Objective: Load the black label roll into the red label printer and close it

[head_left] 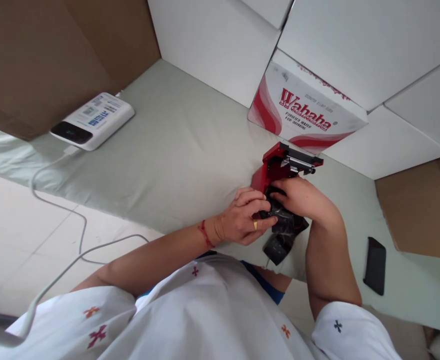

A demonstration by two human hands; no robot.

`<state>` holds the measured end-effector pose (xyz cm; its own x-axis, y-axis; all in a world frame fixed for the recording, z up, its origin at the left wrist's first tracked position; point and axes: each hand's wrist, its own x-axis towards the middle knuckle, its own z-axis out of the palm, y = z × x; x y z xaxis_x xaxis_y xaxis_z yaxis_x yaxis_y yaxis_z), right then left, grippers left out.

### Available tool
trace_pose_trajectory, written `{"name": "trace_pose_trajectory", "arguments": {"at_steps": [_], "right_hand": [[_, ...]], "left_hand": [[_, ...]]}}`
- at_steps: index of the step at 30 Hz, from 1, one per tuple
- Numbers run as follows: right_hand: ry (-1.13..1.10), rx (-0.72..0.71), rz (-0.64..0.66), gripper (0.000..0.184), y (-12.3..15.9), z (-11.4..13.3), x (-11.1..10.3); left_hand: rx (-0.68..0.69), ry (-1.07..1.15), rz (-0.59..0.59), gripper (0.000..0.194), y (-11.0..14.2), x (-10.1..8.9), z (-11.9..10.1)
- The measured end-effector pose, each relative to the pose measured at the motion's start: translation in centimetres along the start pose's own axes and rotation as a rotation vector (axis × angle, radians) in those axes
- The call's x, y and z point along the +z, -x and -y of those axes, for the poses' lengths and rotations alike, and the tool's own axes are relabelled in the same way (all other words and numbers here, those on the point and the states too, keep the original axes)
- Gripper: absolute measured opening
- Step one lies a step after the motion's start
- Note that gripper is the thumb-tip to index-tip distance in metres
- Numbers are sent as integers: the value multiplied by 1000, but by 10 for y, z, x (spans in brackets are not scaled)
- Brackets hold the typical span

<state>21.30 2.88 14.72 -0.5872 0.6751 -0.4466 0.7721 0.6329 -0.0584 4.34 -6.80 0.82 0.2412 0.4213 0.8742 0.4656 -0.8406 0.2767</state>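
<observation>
A red-and-black device point(259, 179) with a metal strip across its dark upper end is on the cloth in front of me. Its exact kind is unclear. My left hand point(246, 215), with a ring and a red string bracelet, curls its fingers around the device's black lower part. From the other side, my right hand point(304, 197) reaches into the red body with bent fingers; their tips are partly hidden. A shiny black piece point(283, 222) shows beneath both hands, and a rounded black end point(277, 248) sticks out toward my body.
A Wahaha water carton point(306, 107) stands behind the device among white boxes point(220, 45). To the left, a white power-bank-like unit point(96, 120) has a grey cable point(83, 225). A black phone-like slab point(375, 266) lies at right near a brown carton point(418, 210).
</observation>
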Motion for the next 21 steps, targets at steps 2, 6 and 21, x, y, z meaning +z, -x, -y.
{"name": "trace_pose_trajectory", "arguments": {"at_steps": [2, 6, 21], "right_hand": [[-178, -52, -210, 29, 14, -2, 0], [-465, 51, -962, 35, 29, -20, 6], [-448, -198, -1119, 38, 56, -33, 135]], "left_hand": [[18, -31, -35, 25, -2, -2, -2], [33, -56, -86, 23, -4, -3, -4], [-54, -46, -115, 39, 1, -4, -3]]}}
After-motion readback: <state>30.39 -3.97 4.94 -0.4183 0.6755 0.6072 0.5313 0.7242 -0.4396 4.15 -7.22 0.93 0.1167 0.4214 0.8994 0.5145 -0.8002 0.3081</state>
